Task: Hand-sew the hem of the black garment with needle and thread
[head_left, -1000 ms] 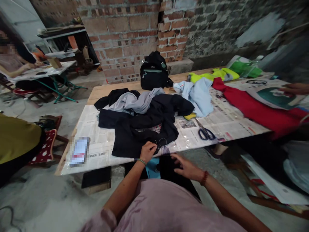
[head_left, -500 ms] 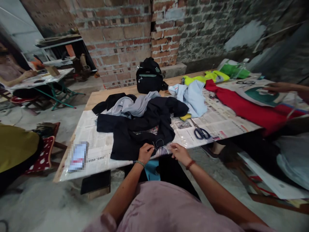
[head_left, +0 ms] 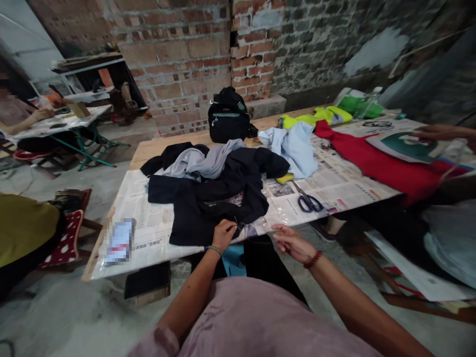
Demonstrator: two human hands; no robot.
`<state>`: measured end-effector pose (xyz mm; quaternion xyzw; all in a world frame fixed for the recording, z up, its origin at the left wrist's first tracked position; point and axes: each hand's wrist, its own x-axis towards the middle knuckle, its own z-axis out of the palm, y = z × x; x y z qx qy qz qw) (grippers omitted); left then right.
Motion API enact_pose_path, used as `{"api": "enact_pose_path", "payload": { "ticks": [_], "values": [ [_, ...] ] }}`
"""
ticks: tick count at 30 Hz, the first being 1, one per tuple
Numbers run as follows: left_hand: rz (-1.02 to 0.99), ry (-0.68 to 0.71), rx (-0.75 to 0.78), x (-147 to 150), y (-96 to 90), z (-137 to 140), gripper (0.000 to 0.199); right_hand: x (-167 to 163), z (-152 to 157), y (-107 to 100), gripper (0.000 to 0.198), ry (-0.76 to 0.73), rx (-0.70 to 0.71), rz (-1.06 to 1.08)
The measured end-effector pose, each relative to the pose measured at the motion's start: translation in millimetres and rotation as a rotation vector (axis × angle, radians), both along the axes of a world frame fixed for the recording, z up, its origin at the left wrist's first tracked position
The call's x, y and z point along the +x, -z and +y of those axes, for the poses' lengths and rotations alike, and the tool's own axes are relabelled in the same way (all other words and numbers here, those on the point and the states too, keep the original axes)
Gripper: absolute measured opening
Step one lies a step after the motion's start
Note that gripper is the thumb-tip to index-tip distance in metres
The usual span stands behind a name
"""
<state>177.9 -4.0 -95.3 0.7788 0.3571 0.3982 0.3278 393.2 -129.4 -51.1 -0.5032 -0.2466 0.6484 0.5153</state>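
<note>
My left hand [head_left: 224, 235] is closed in a pinch on a thin sewing needle [head_left: 236, 221] at the near edge of a black garment [head_left: 189, 218]. My right hand [head_left: 293, 243] is out past the table's front edge, right of the garment, its index finger fairly straight. It appears to pinch a thread running from the needle, though the strand is too fine to follow clearly. Dark-handled scissors [head_left: 310, 203] lie on the newspaper beyond it. Grey cloth [head_left: 208, 161] rests across the back of the black garment.
Newspaper under clear plastic covers the table [head_left: 148, 223]. A black bag [head_left: 229, 119], light blue cloth [head_left: 293, 146] and yellow cloth [head_left: 316, 117] lie behind. At right, another person's hand [head_left: 444, 132] holds an iron [head_left: 403, 146] over red cloth [head_left: 353, 153]. A blurred-out phone-shaped object [head_left: 121, 241] lies left.
My right hand has moved right, away from my left hand, and its fingers have straightened. The loop of thread near my left fingertips no longer shows. My left hand has barely moved.
</note>
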Motion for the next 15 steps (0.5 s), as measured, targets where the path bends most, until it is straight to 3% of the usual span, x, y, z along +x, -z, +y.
{"api": "enact_pose_path", "payload": {
  "ticks": [7,15],
  "values": [
    [0.003,0.010,0.010,1.0,1.3,1.3,0.010,54.3,-35.7,-6.8,0.033,0.130,0.009,-0.014],
    [0.018,0.005,0.000,0.4,0.6,0.9,0.010,74.9,-35.0,-9.3,0.020,0.288,0.140,-0.011]
  ]
}}
